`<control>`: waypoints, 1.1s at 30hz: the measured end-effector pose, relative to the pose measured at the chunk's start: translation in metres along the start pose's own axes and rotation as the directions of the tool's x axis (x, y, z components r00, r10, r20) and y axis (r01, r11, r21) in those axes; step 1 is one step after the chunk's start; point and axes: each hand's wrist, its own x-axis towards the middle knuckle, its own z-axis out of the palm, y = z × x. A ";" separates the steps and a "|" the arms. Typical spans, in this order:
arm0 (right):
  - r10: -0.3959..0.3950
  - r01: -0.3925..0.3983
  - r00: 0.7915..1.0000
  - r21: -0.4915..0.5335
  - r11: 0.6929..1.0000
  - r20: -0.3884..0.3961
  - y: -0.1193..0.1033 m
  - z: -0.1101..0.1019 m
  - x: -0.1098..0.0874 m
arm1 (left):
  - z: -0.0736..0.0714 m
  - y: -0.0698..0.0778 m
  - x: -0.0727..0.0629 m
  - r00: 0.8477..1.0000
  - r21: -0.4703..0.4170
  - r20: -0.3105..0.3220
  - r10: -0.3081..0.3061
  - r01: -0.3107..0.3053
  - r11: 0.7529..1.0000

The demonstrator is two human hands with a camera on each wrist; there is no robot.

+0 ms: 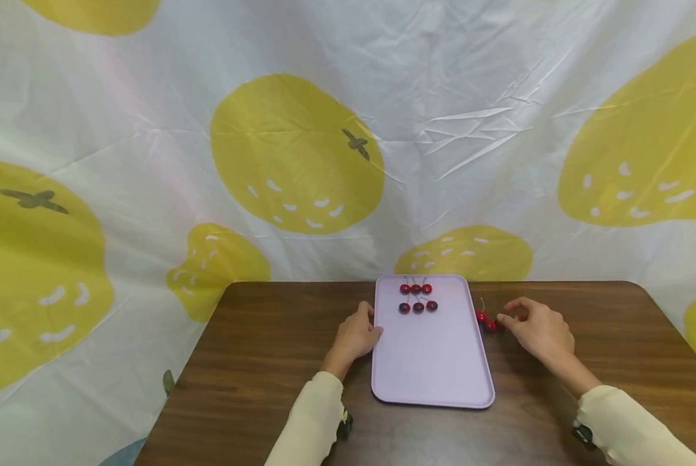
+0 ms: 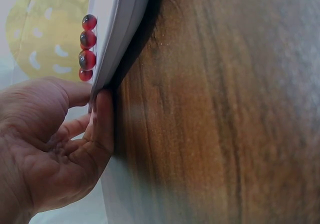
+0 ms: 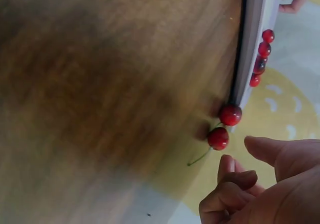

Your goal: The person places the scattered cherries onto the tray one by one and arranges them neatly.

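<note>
A pale lilac tray lies on the table with two rows of three red cherries at its far end. My left hand grips the tray's left rim, thumb above and fingers beneath, as the left wrist view shows. Just outside the right rim lie loose cherries. Two of them, a near cherry and a cherry at the rim, show in the right wrist view, one with a stem. Beside them is my right hand, its thumb and bent fingers apart, holding nothing visible.
The brown wooden table extends on both sides of the tray. A white cloth with large yellow fruit prints hangs behind its far edge.
</note>
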 end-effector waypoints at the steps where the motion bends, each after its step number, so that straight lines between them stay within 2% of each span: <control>1: -0.001 0.001 1.000 0.003 1.000 0.011 0.002 0.001 0.000 | 0.000 0.000 0.000 1.000 0.000 0.003 -0.003 0.003 1.000; 9: 0.008 -0.010 0.998 0.026 1.000 0.069 0.009 0.005 0.000 | 0.000 0.001 0.001 1.000 -0.004 0.016 -0.017 0.017 1.000; 28: -0.010 0.009 0.996 0.009 1.000 0.089 0.008 0.012 0.002 | 0.001 0.001 0.001 1.000 0.012 0.010 -0.017 0.017 1.000; 31: -0.011 0.010 0.998 0.009 1.000 0.068 0.008 0.013 0.003 | 0.001 0.000 0.001 1.000 0.014 0.005 -0.012 0.012 1.000; 33: -0.033 0.033 0.999 0.018 0.999 0.018 0.006 0.014 0.004 | 0.000 0.000 0.001 1.000 0.015 0.001 -0.009 0.009 1.000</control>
